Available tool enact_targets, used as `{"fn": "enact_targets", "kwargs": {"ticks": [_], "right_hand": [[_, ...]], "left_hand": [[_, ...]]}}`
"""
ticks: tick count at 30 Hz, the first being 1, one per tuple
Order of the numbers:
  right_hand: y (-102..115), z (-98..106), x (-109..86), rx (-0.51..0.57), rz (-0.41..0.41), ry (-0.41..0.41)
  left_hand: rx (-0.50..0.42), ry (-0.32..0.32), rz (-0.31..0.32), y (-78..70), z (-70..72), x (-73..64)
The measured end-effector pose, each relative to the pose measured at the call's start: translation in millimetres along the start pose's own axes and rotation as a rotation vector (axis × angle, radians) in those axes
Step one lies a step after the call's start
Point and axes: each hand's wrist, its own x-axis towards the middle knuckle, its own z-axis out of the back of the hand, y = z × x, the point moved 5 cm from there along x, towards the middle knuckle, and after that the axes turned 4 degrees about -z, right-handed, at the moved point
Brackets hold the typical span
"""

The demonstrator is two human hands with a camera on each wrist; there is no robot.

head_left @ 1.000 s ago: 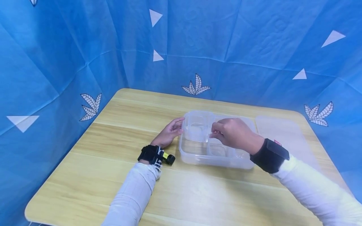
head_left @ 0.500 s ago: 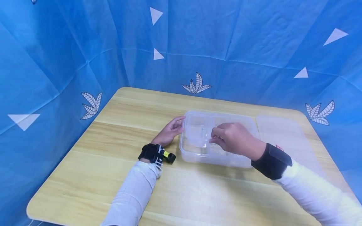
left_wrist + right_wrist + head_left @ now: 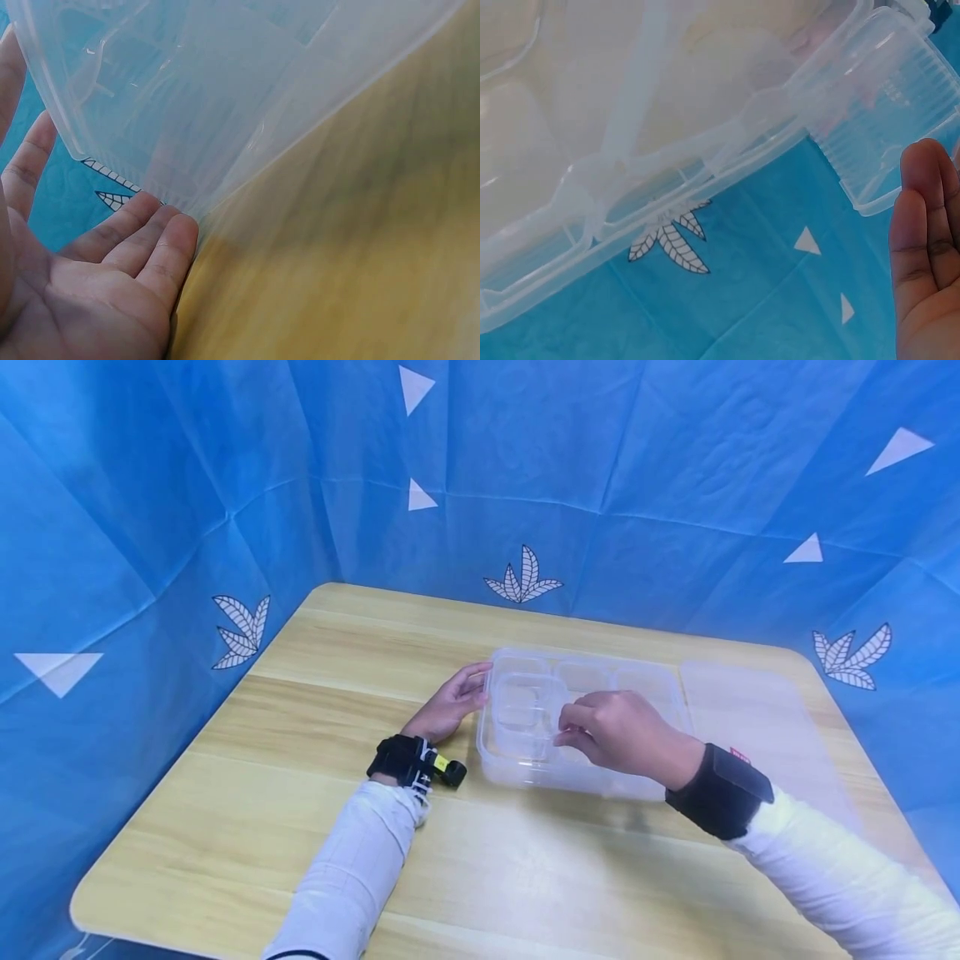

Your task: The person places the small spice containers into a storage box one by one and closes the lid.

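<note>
A large clear plastic container (image 3: 577, 779) with several compartments rests on the table. Over its left part is a small clear box (image 3: 520, 700), its side wall ribbed in the right wrist view (image 3: 889, 97). My right hand (image 3: 626, 735) pinches the small box at its right edge; in the right wrist view its fingertips (image 3: 922, 176) overlap that rim, while the thumb is mostly hidden. At the container's left side, my left hand (image 3: 450, 703) lies with extended fingers; the left wrist view shows its fingertips (image 3: 176, 232) right at the lower corner of the container wall (image 3: 247, 90).
To the right, a flat frosted translucent sheet (image 3: 757, 718) lies beside the container, partly behind the right forearm. The wooden table (image 3: 315, 693) has rounded corners. Blue curtain (image 3: 660, 460) with white leaves and triangles hangs close behind and at both sides.
The small box has shifted from the back left of the large container toward me, baring the back left compartment. My right hand moved slightly with it; the left hand stays at the container's side.
</note>
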Motion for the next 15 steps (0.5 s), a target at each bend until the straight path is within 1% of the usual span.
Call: {"fn": "enact_targets", "kwargs": {"ticks": [5,11,15], "right_hand": [[1,-6,-1.2,0.024,-0.007,0.032],[1,-13,-1.9,0.041,-0.014,0.056],[1,-17,-3.5,0.051,-0.034,0.074]], "left_hand": [[-0.025,0.007,-0.004,0.3,-0.4,0.3],[-0.013,0.004,-0.001,0.9,0.5,-0.2],[-0.023,0.007,-0.009,0.6,0.6,0.1]]}}
